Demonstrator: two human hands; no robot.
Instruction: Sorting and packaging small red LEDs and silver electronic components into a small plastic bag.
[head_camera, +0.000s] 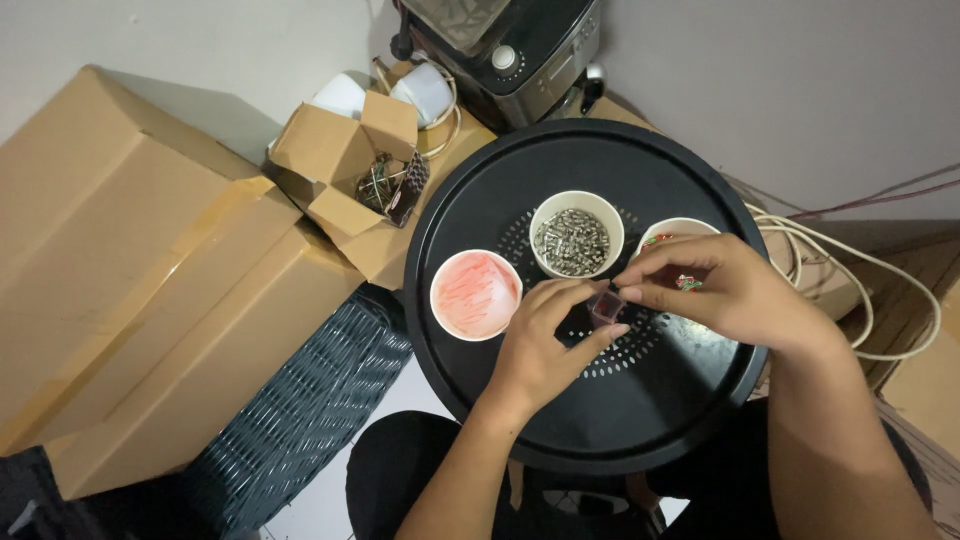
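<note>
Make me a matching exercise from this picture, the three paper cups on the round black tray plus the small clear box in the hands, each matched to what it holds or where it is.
Things:
1. Left white paper cup
2. Middle white paper cup
3. Right white paper cup
4. Small clear plastic box

Descriptions:
A. Partly hidden behind the right hand
B. Filled with small silvery metal pieces
C. Pinched between the fingertips of both hands, left hand below
D. Holds thin red pieces

Pairs: 1-D, 2-B, 3-A, 4-C
</note>
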